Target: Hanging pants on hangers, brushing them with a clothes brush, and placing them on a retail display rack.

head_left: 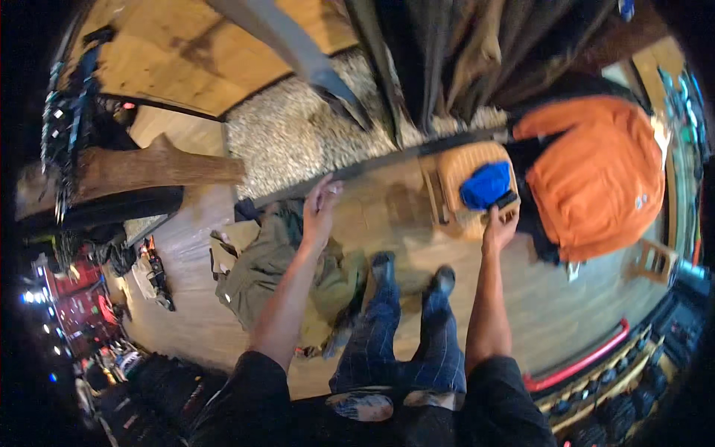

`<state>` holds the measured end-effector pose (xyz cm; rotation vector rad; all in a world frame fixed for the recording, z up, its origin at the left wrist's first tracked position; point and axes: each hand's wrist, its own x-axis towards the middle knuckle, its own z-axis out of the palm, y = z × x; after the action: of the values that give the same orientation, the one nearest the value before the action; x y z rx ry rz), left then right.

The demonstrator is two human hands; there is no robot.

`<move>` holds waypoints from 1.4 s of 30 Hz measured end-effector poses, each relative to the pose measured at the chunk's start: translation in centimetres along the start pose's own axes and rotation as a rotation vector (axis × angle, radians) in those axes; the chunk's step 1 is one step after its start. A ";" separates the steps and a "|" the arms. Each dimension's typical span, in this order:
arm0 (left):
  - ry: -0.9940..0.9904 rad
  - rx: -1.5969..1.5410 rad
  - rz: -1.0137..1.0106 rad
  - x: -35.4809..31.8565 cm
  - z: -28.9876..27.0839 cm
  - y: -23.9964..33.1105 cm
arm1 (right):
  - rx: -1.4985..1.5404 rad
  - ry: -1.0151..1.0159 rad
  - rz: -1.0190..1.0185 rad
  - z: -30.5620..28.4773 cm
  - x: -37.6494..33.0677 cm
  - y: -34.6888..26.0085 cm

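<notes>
The right hand (pixel 497 232) has its grip clenched on the near rim of a tan woven basket (pixel 468 173), which stands on the wooden floor (pixel 551 298) and holds a blue cloth (pixel 485 185). The left hand (pixel 320 208) pinches a small pale thing in its fingertips; what it is cannot be told. Below that hand an olive garment (pixel 268 272) lies crumpled on the floor. Just beyond the basket a person in an orange top (pixel 603 175) crouches.

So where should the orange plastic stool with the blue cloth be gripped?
Probably at its near rim, from the person's side: the right hand already rests there on the orange plastic stool, while the blue cloth covers the seat's middle.
</notes>
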<state>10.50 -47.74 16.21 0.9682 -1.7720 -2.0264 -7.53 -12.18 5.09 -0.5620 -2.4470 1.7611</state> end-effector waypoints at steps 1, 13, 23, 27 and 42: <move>0.068 0.005 0.090 1.5 -1.5 2.1 | -0.018 -0.048 -0.047 0.7 -0.8 -2.8; 0.384 0.219 -0.050 10.6 15.0 29.6 | 0.277 -0.350 -0.290 9.7 -13.1 -22.2; 0.442 0.214 0.198 11.9 4.8 21.7 | 0.130 -0.459 -0.251 6.8 -13.8 -27.3; 0.310 0.238 0.441 7.8 -3.3 18.4 | 0.168 -0.590 -0.292 9.2 -15.5 -30.4; -0.102 -0.487 -0.083 -7.5 -12.9 28.5 | 0.363 -1.470 0.240 22.3 -13.0 -32.2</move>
<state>18.22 -59.01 45.40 0.8037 -1.1970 -2.4318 -9.45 -45.46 29.39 0.8555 -2.4537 3.3908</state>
